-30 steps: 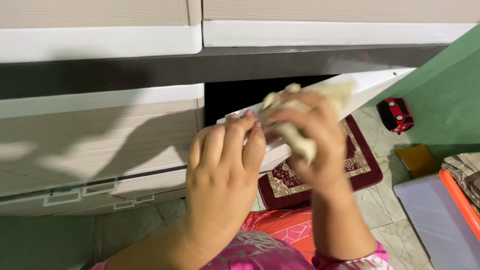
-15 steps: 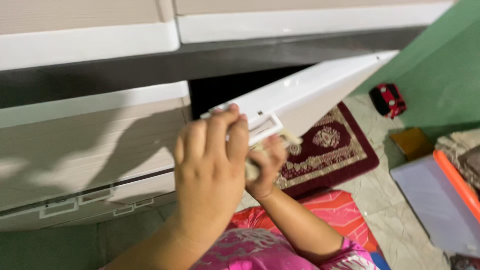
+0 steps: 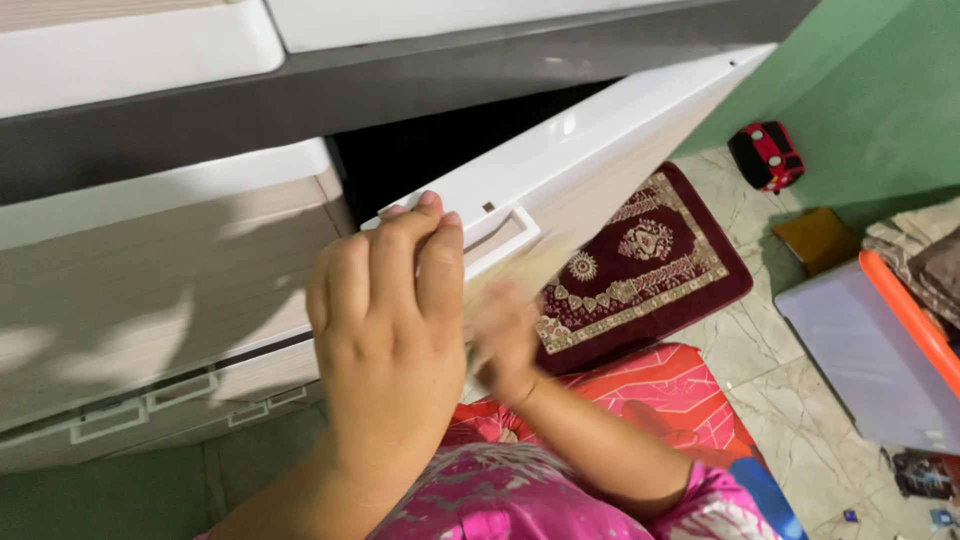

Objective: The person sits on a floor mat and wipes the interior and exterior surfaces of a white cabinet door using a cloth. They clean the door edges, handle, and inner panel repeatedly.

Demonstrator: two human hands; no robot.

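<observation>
At centre left, the left hand (image 3: 385, 325) curls its fingers over the top edge of the open white cabinet door (image 3: 600, 160), gripping it. Just right, the blurred right hand (image 3: 505, 335) presses a pale cloth (image 3: 530, 275) against the door's front face; its grip is unclear. A maroon rug (image 3: 640, 265) lies right of centre.

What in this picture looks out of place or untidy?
A red toy car lies on the tiled floor by the green wall, and small scraps litter the floor at lower right. The cabinet door merely stands open.
</observation>
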